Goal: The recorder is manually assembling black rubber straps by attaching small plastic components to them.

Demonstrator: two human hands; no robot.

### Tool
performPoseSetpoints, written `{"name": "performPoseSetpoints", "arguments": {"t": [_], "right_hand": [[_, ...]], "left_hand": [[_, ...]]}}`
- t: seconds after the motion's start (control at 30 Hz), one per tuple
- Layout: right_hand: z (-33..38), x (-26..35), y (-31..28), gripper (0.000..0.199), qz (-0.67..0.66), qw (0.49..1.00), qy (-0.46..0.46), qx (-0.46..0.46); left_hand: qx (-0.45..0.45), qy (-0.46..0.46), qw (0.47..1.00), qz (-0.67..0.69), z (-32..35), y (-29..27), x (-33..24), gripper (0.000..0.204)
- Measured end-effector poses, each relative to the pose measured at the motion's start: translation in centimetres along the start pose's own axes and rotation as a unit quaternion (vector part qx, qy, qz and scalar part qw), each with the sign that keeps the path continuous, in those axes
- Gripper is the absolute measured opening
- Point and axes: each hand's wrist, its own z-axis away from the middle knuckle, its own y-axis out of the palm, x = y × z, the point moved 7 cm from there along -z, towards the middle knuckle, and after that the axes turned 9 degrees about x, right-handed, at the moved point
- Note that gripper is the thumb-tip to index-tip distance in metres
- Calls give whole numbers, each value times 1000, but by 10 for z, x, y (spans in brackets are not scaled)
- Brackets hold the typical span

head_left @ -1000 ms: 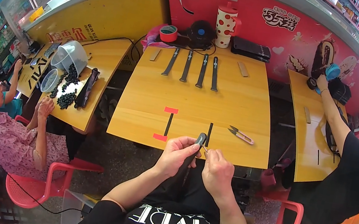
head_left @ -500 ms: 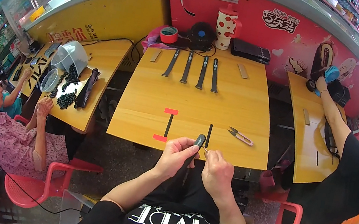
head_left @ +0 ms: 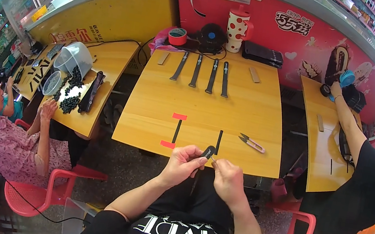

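There it was, the dark strap [head_left: 209, 152], up in my left hand [head_left: 184, 164], thumb and fingers pinched tight on it, its rounded end poking out over the near edge of the yellow table [head_left: 199, 106]! My right hand [head_left: 228, 178] was just beside it, fingers curled in, tips closed on a thin piece [head_left: 213, 160] too small to make out. My own left fingers stood in the way, hiding the strap's lower part.

Over to the containers! On the left-hand table, a translucent bin [head_left: 75, 58] had small black pieces [head_left: 69, 105] heaped at its side and spread below; a round clear tub [head_left: 53, 83] sat close by, its contents unclear. At the back of my table, a red-spotted tumbler [head_left: 236, 30] stood upright, lidded, its inside hidden, with a dark flat pouch [head_left: 263, 54] to its right.

And around them? Four dark strips [head_left: 212, 76] lay in a row between two small wooden blocks [head_left: 162, 58], pink-handled snips [head_left: 253, 143] rested near the right edge, and a red tape roll [head_left: 177, 36] sat at the back left.
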Motion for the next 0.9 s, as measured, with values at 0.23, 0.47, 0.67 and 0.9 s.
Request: {"name": "performPoseSetpoints", "arguments": {"t": [0.23,0.47,0.67,0.9], "right_hand": [[1,5,3,3,-19,999,-29,-26],[12,-25,42,5,-469,845,189,176],[5,5,16,4,-7,999,-41,-30],[20,-22,65,13,-662,675,269,184]], "left_hand": [[7,-29,998,-61,2,-2,-2,4],[-17,36,991,-124,12,4,-17,4],[-8,4,986,-169,13,-3,-9,2],[-3,20,995,-101,18,1,-15,1]]}}
